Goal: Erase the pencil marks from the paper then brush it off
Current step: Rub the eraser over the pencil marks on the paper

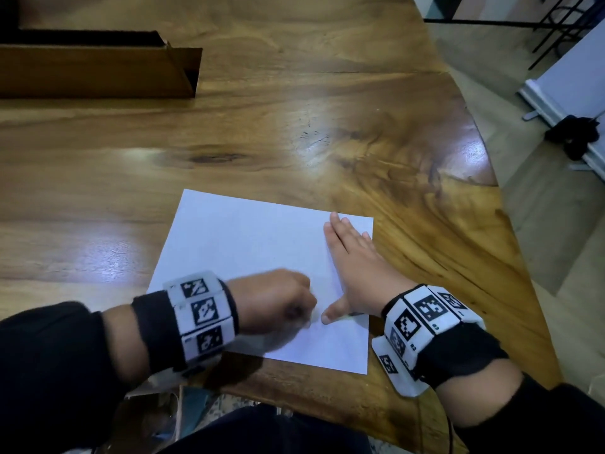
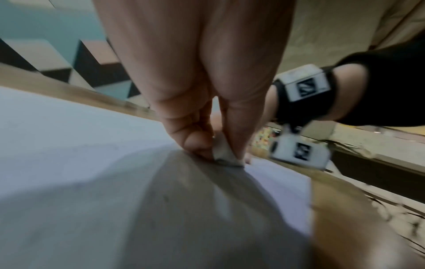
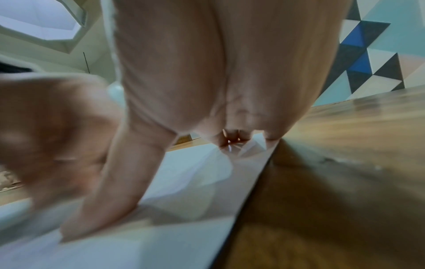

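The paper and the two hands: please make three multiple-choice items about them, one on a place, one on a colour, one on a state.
1. Where does the right hand rest?
A. on the paper's right part
B. on the cardboard box
C. on the bare table

2. What colour is the paper?
A. yellow
B. white
C. black

3. What is the left hand doing?
A. lying flat and open
B. hanging off the table
C. pinching an eraser against the sheet

Answers: 1 A, its flat fingers lie on the sheet near its right edge. 2 B, the sheet is white on the wooden table. 3 C, the left wrist view shows the grip on the eraser.
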Available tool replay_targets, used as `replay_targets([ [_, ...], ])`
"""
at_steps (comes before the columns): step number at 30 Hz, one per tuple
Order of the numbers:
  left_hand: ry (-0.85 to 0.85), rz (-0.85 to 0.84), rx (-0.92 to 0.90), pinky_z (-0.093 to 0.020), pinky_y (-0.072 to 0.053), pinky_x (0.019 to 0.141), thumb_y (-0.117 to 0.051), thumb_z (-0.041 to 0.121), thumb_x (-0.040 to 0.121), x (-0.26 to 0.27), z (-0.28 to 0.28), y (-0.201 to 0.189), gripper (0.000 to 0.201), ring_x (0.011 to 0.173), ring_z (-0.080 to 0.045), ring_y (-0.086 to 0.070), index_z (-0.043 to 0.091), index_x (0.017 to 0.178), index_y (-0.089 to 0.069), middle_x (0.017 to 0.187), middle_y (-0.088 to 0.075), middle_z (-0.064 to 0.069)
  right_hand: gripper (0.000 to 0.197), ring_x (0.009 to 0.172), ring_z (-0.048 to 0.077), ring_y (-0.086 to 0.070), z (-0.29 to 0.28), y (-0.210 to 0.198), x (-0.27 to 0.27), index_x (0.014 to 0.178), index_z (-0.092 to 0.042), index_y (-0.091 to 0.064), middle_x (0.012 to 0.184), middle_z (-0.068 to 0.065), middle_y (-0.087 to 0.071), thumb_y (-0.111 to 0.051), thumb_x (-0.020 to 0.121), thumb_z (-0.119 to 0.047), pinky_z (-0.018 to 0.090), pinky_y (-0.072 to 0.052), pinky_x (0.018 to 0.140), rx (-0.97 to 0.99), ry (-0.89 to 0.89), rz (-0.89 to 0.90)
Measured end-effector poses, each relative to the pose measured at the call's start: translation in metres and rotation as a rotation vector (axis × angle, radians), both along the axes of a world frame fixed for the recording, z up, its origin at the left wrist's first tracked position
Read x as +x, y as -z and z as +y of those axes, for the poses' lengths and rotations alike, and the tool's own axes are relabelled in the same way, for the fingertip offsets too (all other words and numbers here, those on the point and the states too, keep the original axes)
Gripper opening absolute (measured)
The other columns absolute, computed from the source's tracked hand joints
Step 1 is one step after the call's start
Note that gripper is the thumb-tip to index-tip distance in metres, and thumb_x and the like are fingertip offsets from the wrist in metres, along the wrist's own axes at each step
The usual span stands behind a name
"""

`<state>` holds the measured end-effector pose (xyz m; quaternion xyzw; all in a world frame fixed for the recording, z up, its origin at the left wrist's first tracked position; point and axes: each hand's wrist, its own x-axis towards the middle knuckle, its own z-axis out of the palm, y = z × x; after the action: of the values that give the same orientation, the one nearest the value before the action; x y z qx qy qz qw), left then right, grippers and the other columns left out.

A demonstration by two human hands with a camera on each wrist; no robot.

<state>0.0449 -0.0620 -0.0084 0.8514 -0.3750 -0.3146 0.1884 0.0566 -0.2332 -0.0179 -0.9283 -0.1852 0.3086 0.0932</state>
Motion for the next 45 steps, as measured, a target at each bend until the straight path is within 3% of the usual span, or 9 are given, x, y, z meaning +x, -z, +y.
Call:
replay_targets([
  [4, 0.061, 0.065, 0.030, -0.022, -0.036, 0.070, -0.057, 0.011, 0.080, 0.006, -0.002, -0.005, 0.014, 0.089, -0.027, -0.057, 0.007, 0.090, -0.066, 0.098, -0.061, -0.014, 0.143, 0.140, 0.016, 0.031, 0.001, 0.000, 0.000, 0.146, -0.008, 0.025, 0.151, 0.005, 0.037, -0.081, 0.061, -0.054, 0.034, 0.015, 0.115, 0.004, 0.003, 0.004],
  [9, -0.193, -0.135, -0.028, -0.024, -0.032, 0.065, -0.050, 0.010, 0.081, 0.032, -0.013, 0.001, 0.013, 0.083, -0.029, -0.055, 0.006, 0.084, -0.062, 0.090, -0.057, -0.013, 0.143, 0.141, 0.016, 0.030, 0.000, 0.001, -0.001, 0.146, -0.010, 0.025, 0.151, 0.003, 0.037, -0.082, 0.061, -0.053, 0.033, 0.015, 0.116, 0.015, 0.009, 0.005],
  [12, -0.124, -0.037, -0.037, -0.031, -0.038, 0.067, -0.051, 0.016, 0.079, 0.004, -0.004, 0.004, 0.013, 0.079, -0.029, -0.054, 0.008, 0.074, -0.060, 0.081, -0.056, -0.011, 0.143, 0.141, 0.017, 0.030, -0.001, 0.000, -0.001, 0.146, -0.009, 0.024, 0.152, 0.004, 0.037, -0.081, 0.061, -0.053, 0.034, 0.014, 0.117, 0.007, 0.006, 0.006],
  [16, 0.096, 0.038, 0.029, -0.027, -0.042, 0.073, -0.052, 0.015, 0.082, -0.006, 0.000, -0.003, 0.015, 0.087, -0.027, -0.057, 0.009, 0.088, -0.065, 0.095, -0.060, -0.012, 0.142, 0.141, 0.016, 0.031, 0.001, 0.000, 0.000, 0.146, -0.009, 0.024, 0.152, 0.004, 0.037, -0.081, 0.062, -0.053, 0.034, 0.015, 0.115, 0.003, 0.004, 0.006],
  [22, -0.193, -0.175, -0.060, -0.024, -0.031, 0.064, -0.050, 0.012, 0.083, 0.030, -0.005, 0.001, 0.012, 0.077, -0.025, -0.052, 0.006, 0.082, -0.060, 0.081, -0.047, -0.003, 0.142, 0.140, 0.016, 0.031, 0.000, -0.001, -0.001, 0.146, -0.010, 0.025, 0.151, 0.003, 0.038, -0.081, 0.062, -0.053, 0.033, 0.016, 0.115, 0.000, 0.005, 0.016],
  [29, 0.050, -0.012, -0.055, -0.017, -0.031, 0.065, -0.054, 0.013, 0.081, -0.012, 0.015, 0.006, 0.013, 0.072, -0.017, -0.052, 0.007, 0.085, -0.065, 0.079, -0.045, 0.005, 0.143, 0.141, 0.016, 0.030, 0.001, -0.001, -0.001, 0.146, -0.008, 0.024, 0.152, 0.004, 0.036, -0.081, 0.061, -0.054, 0.034, 0.014, 0.116, -0.008, 0.004, 0.003],
  [34, -0.209, -0.133, -0.075, -0.022, -0.032, 0.066, -0.056, 0.013, 0.081, 0.022, 0.010, 0.008, 0.008, 0.075, -0.022, -0.052, 0.008, 0.078, -0.062, 0.079, -0.046, 0.002, 0.142, 0.140, 0.015, 0.031, 0.001, -0.001, -0.001, 0.146, -0.009, 0.025, 0.151, 0.003, 0.037, -0.081, 0.062, -0.053, 0.033, 0.015, 0.116, -0.005, 0.007, 0.010],
  [40, 0.003, -0.006, -0.045, -0.024, -0.036, 0.066, -0.052, 0.019, 0.079, -0.013, 0.012, 0.004, 0.016, 0.077, -0.026, -0.055, 0.010, 0.076, -0.064, 0.085, -0.056, -0.008, 0.142, 0.141, 0.016, 0.031, 0.001, -0.001, -0.001, 0.146, -0.009, 0.024, 0.152, 0.004, 0.037, -0.081, 0.062, -0.053, 0.034, 0.014, 0.116, -0.007, 0.009, 0.010],
  [45, -0.156, -0.111, -0.048, -0.020, -0.033, 0.067, -0.054, 0.009, 0.080, 0.032, -0.012, 0.001, 0.014, 0.086, -0.026, -0.056, 0.007, 0.088, -0.065, 0.095, -0.060, -0.013, 0.142, 0.140, 0.016, 0.031, 0.001, -0.002, 0.000, 0.146, -0.009, 0.025, 0.151, 0.003, 0.038, -0.081, 0.062, -0.053, 0.033, 0.015, 0.116, -0.008, 0.009, 0.019],
])
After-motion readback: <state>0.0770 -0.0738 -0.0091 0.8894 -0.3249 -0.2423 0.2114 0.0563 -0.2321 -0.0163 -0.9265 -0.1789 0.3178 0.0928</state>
